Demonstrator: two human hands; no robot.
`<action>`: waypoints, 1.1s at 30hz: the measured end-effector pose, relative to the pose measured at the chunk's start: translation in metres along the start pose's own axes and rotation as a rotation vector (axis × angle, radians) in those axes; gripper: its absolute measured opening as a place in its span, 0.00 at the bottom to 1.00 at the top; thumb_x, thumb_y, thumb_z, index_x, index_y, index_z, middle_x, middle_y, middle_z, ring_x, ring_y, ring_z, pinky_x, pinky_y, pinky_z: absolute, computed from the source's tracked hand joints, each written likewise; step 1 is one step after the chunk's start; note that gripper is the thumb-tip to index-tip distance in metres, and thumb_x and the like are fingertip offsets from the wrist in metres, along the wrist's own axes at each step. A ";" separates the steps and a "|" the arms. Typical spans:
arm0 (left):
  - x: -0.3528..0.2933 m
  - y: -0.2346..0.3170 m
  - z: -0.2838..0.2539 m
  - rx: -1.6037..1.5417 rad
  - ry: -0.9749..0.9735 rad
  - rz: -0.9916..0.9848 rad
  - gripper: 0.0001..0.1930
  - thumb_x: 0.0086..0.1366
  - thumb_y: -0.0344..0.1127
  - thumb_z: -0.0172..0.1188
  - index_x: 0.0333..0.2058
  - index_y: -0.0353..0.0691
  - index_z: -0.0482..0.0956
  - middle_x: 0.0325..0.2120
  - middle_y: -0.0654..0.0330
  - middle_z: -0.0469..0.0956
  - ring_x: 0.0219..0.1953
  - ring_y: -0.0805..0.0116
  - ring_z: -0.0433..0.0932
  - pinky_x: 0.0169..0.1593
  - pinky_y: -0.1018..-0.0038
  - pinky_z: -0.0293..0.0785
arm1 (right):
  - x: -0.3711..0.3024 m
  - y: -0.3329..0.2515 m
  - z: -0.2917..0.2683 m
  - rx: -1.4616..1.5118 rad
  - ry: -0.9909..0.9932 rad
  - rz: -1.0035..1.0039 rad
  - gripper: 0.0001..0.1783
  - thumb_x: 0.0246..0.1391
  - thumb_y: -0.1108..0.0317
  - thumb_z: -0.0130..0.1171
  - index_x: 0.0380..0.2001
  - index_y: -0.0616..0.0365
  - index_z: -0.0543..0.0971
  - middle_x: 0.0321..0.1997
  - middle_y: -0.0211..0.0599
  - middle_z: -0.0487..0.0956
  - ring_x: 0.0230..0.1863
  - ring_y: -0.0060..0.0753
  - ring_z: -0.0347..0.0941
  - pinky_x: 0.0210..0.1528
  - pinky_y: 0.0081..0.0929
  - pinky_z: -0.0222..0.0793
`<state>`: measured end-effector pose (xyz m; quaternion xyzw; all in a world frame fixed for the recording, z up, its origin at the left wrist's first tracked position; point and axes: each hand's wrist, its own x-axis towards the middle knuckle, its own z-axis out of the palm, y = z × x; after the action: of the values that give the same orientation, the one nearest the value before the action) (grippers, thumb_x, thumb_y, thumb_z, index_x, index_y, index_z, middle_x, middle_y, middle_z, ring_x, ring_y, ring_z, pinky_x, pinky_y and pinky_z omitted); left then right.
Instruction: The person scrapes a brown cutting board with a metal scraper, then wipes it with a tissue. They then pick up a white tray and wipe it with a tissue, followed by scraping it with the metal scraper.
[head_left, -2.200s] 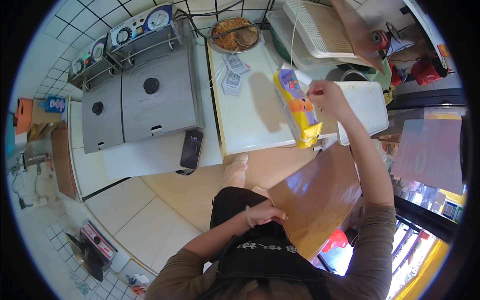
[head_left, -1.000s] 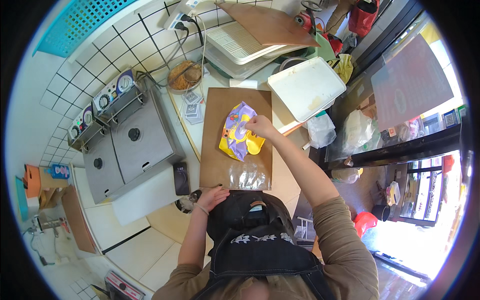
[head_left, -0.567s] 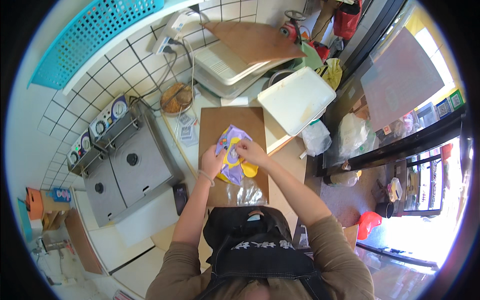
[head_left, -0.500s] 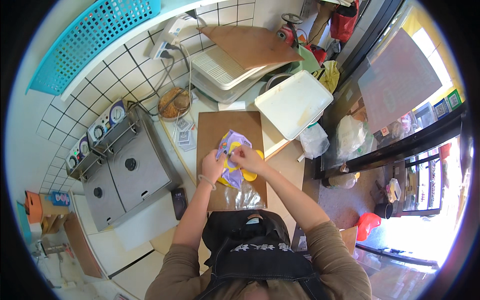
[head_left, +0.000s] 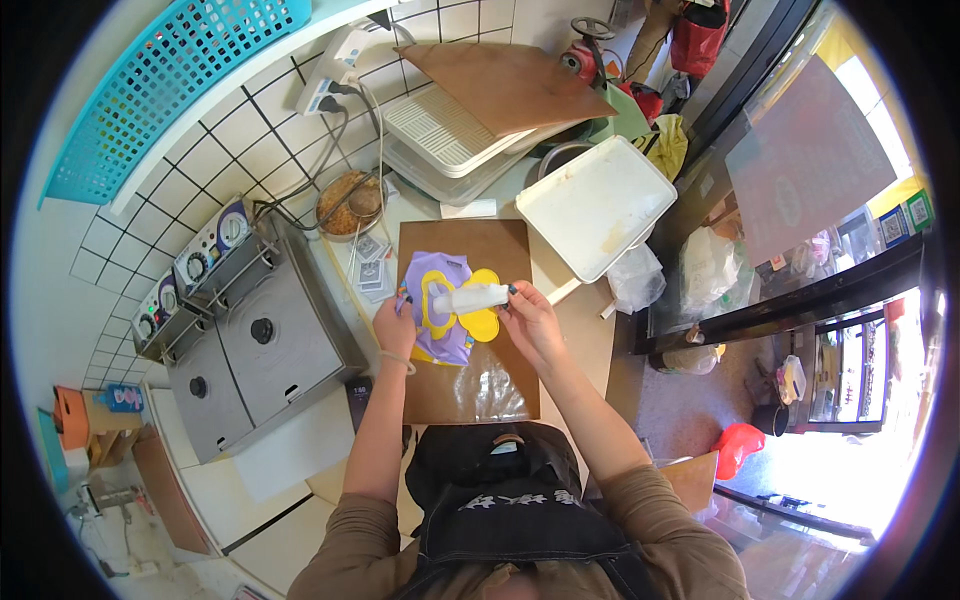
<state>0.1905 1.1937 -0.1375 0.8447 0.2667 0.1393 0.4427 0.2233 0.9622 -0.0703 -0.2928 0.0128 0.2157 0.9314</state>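
A purple and yellow wet wipes pack (head_left: 455, 347) lies on a brown board (head_left: 475, 395) in front of me, its yellow flip lid (head_left: 483, 325) turned open to the right. My left hand (head_left: 396, 326) grips the pack's left edge with closed fingers. Between the fingertips of my right hand (head_left: 533, 325) is one end of a white wet wipe (head_left: 478, 297). The wipe stretches leftward across the lid to the pack's opening; whether its other end is still inside, I cannot tell.
At the left stands a grey double-lidded appliance (head_left: 270, 335) with dials. Behind the board are a bowl of brown crumbly food (head_left: 347, 215), a ribbed white tray (head_left: 445, 140) and a plain white tray (head_left: 598, 205). A clear plastic bag (head_left: 636, 275) hangs at the right.
The crumpled pack now lies flatter, with its lid and opening showing. My right hand has moved right, drawing out the white wipe; my left hand has shifted slightly left along the pack.
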 end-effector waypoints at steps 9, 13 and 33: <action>0.028 -0.014 -0.051 0.112 0.225 -0.031 0.09 0.54 0.33 0.56 0.30 0.33 0.77 0.25 0.46 0.77 0.30 0.49 0.76 0.35 0.62 0.70 | -0.021 -0.062 0.010 0.174 0.038 -0.315 0.17 0.56 0.64 0.53 0.47 0.60 0.69 0.49 0.40 0.74 0.54 0.37 0.67 0.60 0.36 0.60; 0.074 -0.040 -0.053 -0.123 0.234 -0.066 0.12 0.55 0.38 0.56 0.29 0.32 0.77 0.25 0.45 0.77 0.30 0.48 0.76 0.36 0.60 0.69 | -0.029 -0.103 -0.027 -0.024 0.066 -0.247 0.24 0.58 0.61 0.50 0.54 0.63 0.65 0.57 0.46 0.68 0.59 0.44 0.62 0.63 0.44 0.53; -0.080 0.057 0.036 -0.100 -0.361 0.345 0.35 0.55 0.38 0.61 0.57 0.27 0.57 0.56 0.41 0.61 0.59 0.46 0.59 0.61 0.63 0.55 | -0.004 -0.098 0.006 0.304 -0.058 -0.227 0.19 0.62 0.63 0.42 0.51 0.63 0.66 0.54 0.42 0.69 0.57 0.41 0.63 0.60 0.40 0.57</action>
<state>0.1603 1.0967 -0.1114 0.8658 0.0281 0.0727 0.4942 0.2591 0.8920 -0.0118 -0.1420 -0.0148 0.1133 0.9832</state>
